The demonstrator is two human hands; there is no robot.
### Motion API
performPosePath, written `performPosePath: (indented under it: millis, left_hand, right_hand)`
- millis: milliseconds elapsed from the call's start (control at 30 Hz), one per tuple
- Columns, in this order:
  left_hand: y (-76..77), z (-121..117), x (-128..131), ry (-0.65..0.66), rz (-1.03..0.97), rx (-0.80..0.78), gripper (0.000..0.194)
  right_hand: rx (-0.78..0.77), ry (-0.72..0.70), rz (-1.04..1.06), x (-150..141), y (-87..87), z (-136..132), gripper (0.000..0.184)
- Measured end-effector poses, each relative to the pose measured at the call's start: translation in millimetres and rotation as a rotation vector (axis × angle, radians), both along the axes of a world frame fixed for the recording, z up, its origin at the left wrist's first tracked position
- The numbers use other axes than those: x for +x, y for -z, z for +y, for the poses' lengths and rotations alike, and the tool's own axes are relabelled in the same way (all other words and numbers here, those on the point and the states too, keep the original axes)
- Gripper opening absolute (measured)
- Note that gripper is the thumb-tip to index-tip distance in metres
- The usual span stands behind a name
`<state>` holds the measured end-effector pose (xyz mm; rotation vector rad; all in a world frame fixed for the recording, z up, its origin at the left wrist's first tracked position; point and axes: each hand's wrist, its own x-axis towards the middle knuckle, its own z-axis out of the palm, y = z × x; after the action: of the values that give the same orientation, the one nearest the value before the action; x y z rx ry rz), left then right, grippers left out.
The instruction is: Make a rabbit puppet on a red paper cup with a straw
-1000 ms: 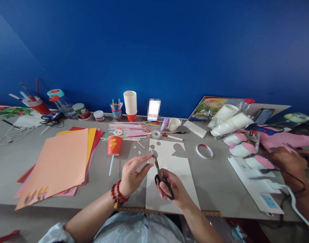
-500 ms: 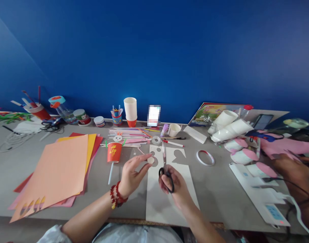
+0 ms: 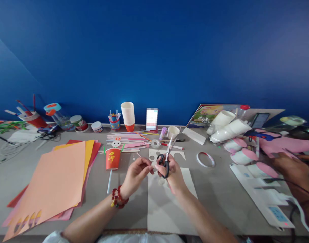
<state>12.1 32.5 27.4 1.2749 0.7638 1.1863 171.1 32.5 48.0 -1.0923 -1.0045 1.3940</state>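
Note:
A small white paper disc point(image 3: 154, 165) is pinched by the fingertips of my left hand point(image 3: 135, 177), which has red bead bracelets at its wrist. My right hand point(image 3: 175, 175) is closed around black-handled scissors point(image 3: 169, 148), their blades pointing away from me and slightly apart. The right thumb tip meets the disc's edge. Beneath the hands lies a white paper sheet point(image 3: 172, 209) with round and curved cutouts at its far end. Another pale disc point(image 3: 161, 182) rests on that sheet. Left of my hands stands a red paper cup point(image 3: 112, 159) with a rabbit face and a straw.
Coloured paper sheets point(image 3: 53, 182) are stacked on the left. Behind my hands are straws point(image 3: 126, 138), a tape roll point(image 3: 155, 144) and stacked cups point(image 3: 128, 113). A white ring point(image 3: 205, 160) and a power strip point(image 3: 263, 199) lie right, beside another person's hand point(image 3: 291, 168).
My hands have come together, and the right thumb now reaches the disc. The scissors have turned in my right hand, with the blades tilting rightward. The view has shifted slightly.

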Motion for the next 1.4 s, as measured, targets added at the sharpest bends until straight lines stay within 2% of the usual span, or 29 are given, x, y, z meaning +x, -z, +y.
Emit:
performPosePath:
  millis: [100, 333, 533, 667, 767, 900, 967, 1400]
  left_hand:
    - [5.3, 0, 3, 0.007, -0.048, -0.033, 0.019]
    - [11.2, 3, 2, -0.121, 0.034, 0.009, 0.022]
    - [8.9, 2, 5, -0.098, -0.028, -0.072, 0.028]
    - [4.1, -1, 6, -0.098, -0.002, -0.047, 0.027]
    - [-1.8, -1, 5, -0.119, -0.008, -0.058, 0.025]
    - [-8.4, -1, 4, -0.113, -0.091, -0.070, 0.021]
    - [-9.4, -1, 4, -0.098, -0.129, -0.080, 0.021]
    - [-8.5, -3, 4, -0.048, -0.204, -0.161, 0.023]
  right_hand:
    - [0.013, 0.020, 0.007, -5, 3.6, 2, 0.025]
    - [-0.021, -0.049, 0.012, -5, 12.5, 4, 0.028]
    - [0.029, -0.030, -0.009, -5, 14.3, 4, 0.029]
    - [0.037, -0.043, -0.066, -2, 13.3, 1, 0.034]
    - [-0.021, -0.118, -0.100, 4, 15.9, -5, 0.037]
    - [-0.139, -0.330, -0.072, 14, 20.8, -20, 0.043]
    - [-0.166, -0.393, -0.055, 17, 22.1, -26, 0.048]
    - [-0.204, -0.425, -0.071, 20, 22.6, -32, 0.054]
